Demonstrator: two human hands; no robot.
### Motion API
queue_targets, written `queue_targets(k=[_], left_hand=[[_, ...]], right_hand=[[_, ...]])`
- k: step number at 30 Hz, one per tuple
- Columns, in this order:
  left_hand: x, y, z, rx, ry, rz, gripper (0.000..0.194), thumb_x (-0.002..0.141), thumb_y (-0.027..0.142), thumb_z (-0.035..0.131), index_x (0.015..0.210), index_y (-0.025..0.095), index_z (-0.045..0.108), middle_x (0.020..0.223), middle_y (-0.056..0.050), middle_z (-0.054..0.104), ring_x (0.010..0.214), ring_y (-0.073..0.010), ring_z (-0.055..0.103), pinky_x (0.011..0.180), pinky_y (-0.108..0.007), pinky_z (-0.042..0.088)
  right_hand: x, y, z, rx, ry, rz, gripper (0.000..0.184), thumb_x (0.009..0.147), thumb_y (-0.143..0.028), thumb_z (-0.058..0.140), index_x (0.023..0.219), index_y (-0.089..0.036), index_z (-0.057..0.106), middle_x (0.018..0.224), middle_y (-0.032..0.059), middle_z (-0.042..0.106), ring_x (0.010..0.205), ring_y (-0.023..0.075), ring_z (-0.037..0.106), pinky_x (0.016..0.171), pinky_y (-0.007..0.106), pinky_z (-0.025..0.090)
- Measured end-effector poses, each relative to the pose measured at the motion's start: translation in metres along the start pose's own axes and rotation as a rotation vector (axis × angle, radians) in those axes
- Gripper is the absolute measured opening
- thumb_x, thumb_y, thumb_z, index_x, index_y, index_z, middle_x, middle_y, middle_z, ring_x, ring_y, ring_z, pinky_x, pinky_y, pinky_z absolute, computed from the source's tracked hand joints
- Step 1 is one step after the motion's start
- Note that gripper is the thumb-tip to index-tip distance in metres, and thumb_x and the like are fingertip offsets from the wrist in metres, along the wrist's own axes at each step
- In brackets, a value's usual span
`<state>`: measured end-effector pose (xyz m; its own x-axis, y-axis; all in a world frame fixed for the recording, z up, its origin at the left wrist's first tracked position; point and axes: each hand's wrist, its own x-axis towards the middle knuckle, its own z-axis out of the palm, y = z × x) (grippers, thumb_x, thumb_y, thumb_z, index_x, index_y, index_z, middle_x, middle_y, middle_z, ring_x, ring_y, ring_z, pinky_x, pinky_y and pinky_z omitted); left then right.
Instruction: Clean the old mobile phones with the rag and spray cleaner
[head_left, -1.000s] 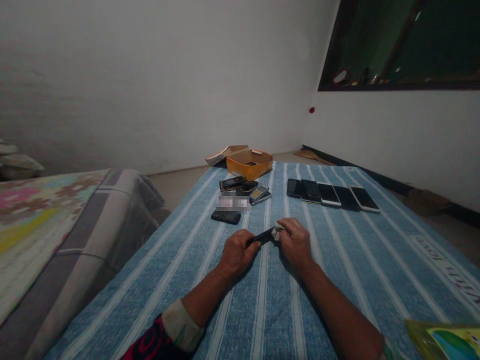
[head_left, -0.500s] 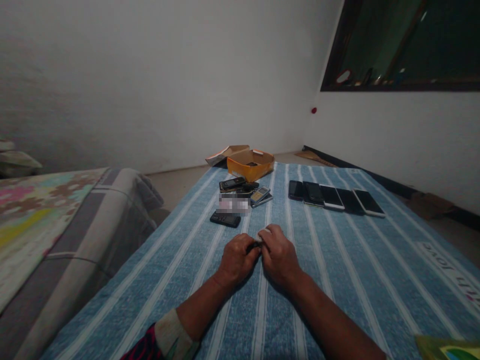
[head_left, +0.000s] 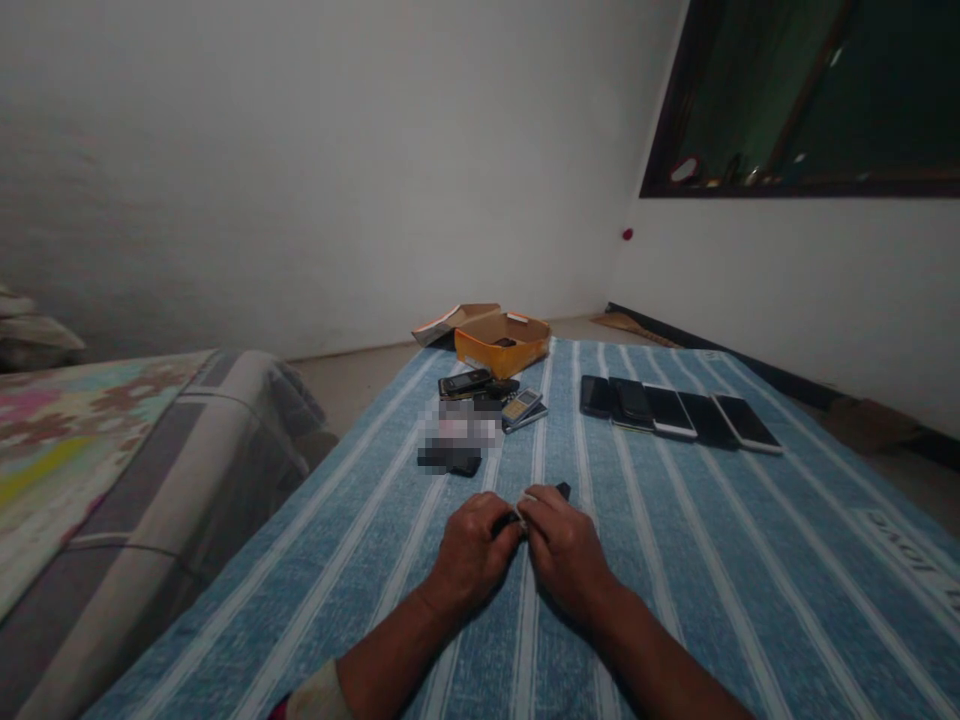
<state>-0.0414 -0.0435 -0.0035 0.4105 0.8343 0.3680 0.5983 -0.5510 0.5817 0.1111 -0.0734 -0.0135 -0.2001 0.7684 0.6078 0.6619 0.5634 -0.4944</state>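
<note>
My left hand (head_left: 476, 545) and my right hand (head_left: 566, 545) meet over the striped cloth, fingers closed on a small, dark, phone-like thing (head_left: 562, 490). Its dark end sticks out past my right fingers; a pale edge shows between my fingertips, and the rest is hidden. Just beyond my hands lies a black phone (head_left: 466, 466), partly blurred out. Behind it is a loose pile with a dark phone (head_left: 465, 381) and a silver keypad phone (head_left: 521, 404).
Several phones lie in a row at the right, ending with a white-framed phone (head_left: 746, 423). An orange cardboard box (head_left: 499, 357) with its lid open stands at the far end of the blue striped cloth (head_left: 360, 570). A covered bed (head_left: 247, 430) is on the left.
My hands sit slightly lower in the view, as does the whole scene. A dark end of the held thing now shows beyond my right fingers, where it did not before.
</note>
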Motion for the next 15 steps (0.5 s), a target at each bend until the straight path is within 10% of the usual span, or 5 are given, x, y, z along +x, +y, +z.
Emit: queue_targets(k=[7, 15], left_hand=[[0.0, -0.003, 0.001, 0.005, 0.019, 0.007, 0.012, 0.081, 0.02, 0.057, 0.069, 0.018, 0.06, 0.069, -0.003, 0.06, 0.072, -0.0184, 0.058, 0.067, -0.029, 0.044], [-0.001, 0.0, 0.0, 0.008, 0.019, -0.003, 0.012, 0.082, 0.021, 0.058, 0.07, 0.019, 0.062, 0.07, -0.002, 0.061, 0.073, -0.0181, 0.058, 0.068, -0.029, 0.045]], right_hand=[[0.004, 0.003, -0.007, -0.14, -0.146, -0.066, 0.021, 0.089, -0.004, 0.047, 0.094, -0.019, 0.061, 0.091, 0.0041, 0.062, 0.078, 0.0154, 0.06, 0.069, 0.024, 0.048], [-0.002, 0.011, 0.004, -0.335, 0.027, -0.24, 0.018, 0.092, -0.007, 0.048, 0.088, -0.015, 0.063, 0.085, 0.0076, 0.062, 0.076, 0.0176, 0.057, 0.068, 0.027, 0.047]])
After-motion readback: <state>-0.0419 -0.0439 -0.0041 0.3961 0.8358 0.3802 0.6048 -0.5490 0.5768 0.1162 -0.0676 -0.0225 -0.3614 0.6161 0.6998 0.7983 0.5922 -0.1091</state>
